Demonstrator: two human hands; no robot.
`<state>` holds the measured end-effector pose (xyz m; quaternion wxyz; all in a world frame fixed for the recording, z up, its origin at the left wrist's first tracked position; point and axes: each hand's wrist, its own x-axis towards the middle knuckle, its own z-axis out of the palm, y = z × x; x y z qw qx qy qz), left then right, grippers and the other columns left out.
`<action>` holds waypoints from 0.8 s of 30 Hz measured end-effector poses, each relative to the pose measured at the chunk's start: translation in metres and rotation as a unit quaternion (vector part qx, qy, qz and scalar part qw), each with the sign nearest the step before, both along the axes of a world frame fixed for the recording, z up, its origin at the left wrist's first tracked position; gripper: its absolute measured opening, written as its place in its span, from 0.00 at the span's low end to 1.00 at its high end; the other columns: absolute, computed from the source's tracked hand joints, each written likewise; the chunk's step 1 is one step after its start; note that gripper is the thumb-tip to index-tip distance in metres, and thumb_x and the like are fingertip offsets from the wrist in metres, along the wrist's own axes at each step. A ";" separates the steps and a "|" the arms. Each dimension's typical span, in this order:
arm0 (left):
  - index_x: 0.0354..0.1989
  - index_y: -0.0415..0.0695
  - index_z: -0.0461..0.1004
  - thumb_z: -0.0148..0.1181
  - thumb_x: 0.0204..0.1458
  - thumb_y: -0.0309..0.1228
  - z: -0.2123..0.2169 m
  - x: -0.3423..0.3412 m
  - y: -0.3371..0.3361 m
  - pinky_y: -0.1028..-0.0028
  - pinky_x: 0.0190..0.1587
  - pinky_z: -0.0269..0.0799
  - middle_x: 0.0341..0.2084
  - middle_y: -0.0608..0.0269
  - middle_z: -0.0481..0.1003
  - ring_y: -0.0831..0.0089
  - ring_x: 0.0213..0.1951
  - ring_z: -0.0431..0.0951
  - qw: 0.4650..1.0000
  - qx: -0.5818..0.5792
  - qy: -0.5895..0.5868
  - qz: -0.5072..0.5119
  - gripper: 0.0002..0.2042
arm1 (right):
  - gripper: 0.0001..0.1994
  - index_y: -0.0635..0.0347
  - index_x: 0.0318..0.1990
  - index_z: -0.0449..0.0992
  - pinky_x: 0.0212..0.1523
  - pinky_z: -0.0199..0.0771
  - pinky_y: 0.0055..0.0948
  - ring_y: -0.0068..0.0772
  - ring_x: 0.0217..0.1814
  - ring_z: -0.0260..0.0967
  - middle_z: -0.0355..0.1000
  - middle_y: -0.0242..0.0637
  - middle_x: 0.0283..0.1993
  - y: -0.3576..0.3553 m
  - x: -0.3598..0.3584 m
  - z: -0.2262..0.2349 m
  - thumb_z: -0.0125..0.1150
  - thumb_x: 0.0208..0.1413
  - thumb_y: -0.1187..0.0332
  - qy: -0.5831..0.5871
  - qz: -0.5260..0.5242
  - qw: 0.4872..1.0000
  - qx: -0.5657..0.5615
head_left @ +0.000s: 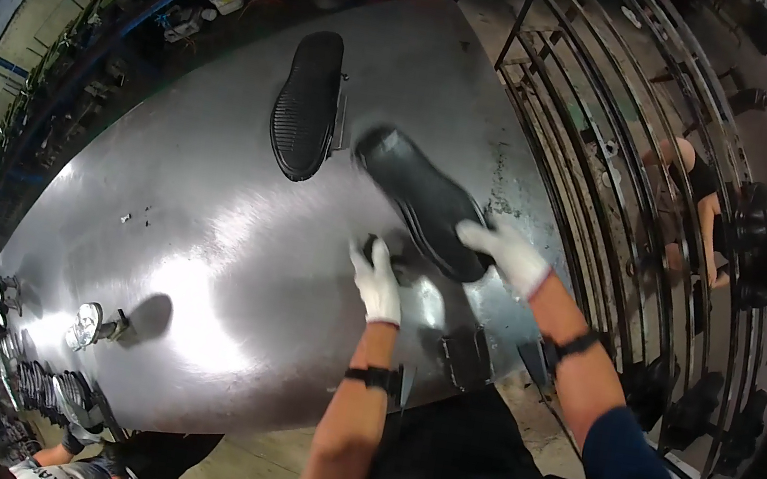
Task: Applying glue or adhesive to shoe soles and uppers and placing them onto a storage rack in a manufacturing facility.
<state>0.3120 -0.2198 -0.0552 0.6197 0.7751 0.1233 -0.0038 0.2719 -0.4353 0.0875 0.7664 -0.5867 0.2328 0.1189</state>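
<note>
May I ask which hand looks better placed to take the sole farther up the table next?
Likely the left hand: it looks nearer that black sole, while the right hand holds a second sole. Whether the left holds something small is unclear.

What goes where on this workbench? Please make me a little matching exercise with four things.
Things:
1. Right hand
2. Ridged sole
3. Metal rack
4. Table

Places, colours or states:
A. Beyond the table's right edge
B. Shiny grey
C. Holding a black sole
D. Lying on the grey surface

Pairs: 1-C, 2-D, 3-A, 4-B
</note>
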 end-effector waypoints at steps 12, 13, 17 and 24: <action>0.43 0.39 0.79 0.62 0.60 0.53 -0.024 -0.051 -0.049 0.54 0.44 0.77 0.32 0.41 0.82 0.42 0.41 0.83 0.892 0.205 -0.019 -0.403 0.24 | 0.47 0.72 0.73 0.58 0.68 0.70 0.39 0.43 0.65 0.72 0.72 0.51 0.65 0.051 -0.257 -0.003 0.79 0.53 0.55 0.069 -0.109 0.991 -0.033; 0.43 0.39 0.79 0.62 0.60 0.53 -0.019 -0.055 -0.047 0.54 0.44 0.77 0.32 0.41 0.82 0.42 0.41 0.83 0.892 0.214 -0.019 -0.398 0.24 | 0.50 0.72 0.74 0.57 0.69 0.69 0.40 0.49 0.68 0.70 0.70 0.56 0.66 0.046 -0.241 0.024 0.79 0.51 0.52 0.115 -0.042 0.981 -0.148; 0.44 0.38 0.73 0.54 0.64 0.56 -0.009 -0.044 -0.036 0.48 0.42 0.78 0.31 0.39 0.82 0.39 0.36 0.83 0.875 0.371 0.065 -0.305 0.27 | 0.45 0.64 0.66 0.64 0.64 0.74 0.47 0.64 0.65 0.69 0.72 0.57 0.60 0.063 -0.142 0.071 0.78 0.44 0.50 -0.045 0.049 0.897 -0.437; 0.65 0.35 0.66 0.52 0.67 0.27 0.129 -0.142 -0.057 0.62 0.47 0.81 0.39 0.50 0.80 0.62 0.41 0.83 0.981 -0.078 -0.009 -0.179 0.19 | 0.33 0.50 0.55 0.74 0.57 0.72 0.50 0.53 0.57 0.68 0.70 0.42 0.55 0.070 -0.228 0.055 0.82 0.36 0.64 -0.219 -0.032 0.783 -0.582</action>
